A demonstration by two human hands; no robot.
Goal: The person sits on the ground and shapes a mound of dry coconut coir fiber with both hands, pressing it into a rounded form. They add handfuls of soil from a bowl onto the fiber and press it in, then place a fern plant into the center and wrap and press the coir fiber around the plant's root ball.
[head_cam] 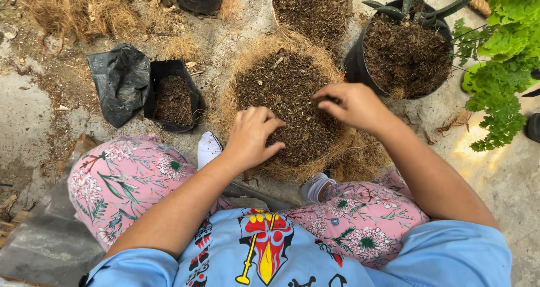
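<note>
A round basket lined with coconut fibre [236,76] sits on the ground between my knees, filled with dark, chunky potting mix [284,90]. My left hand [250,138] rests on the mix at its near left side, fingers curled and pressing into it. My right hand [351,104] is over the right part of the mix, fingertips pinched together in the soil. Whether either hand holds a bit of mix is hidden by the fingers.
A small black grow bag [171,96] of mix stands to the left, beside an empty crumpled black bag [121,82]. A black pot [402,53] with a spiky plant sits at the upper right, another filled basket [312,6] behind. Green foliage [500,68] borders the right edge.
</note>
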